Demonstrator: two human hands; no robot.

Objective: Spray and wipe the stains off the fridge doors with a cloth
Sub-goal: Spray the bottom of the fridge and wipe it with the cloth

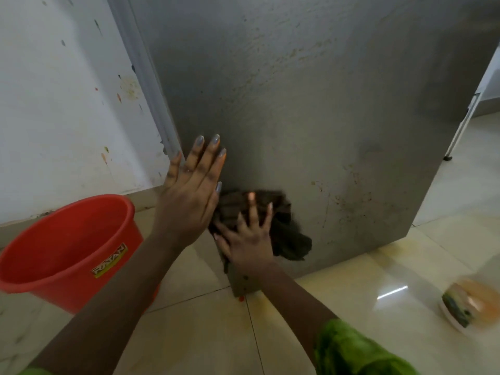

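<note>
The right hand (247, 236) presses a dark cloth (286, 234) flat-fingered against the low corner of the grey fridge door (311, 109). The left hand (189, 190) lies open, fingers straight, on the door's left edge, holding nothing. A red bucket (62, 255) stands on the floor (189, 334) nearby.

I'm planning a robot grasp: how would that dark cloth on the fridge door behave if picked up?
The cloth is probably floppy: it bunches in folds and a loose end sags beside the right hand pressing it to the fridge door. It would likely drop if released, since only that hand's spread fingers pin it.
</note>
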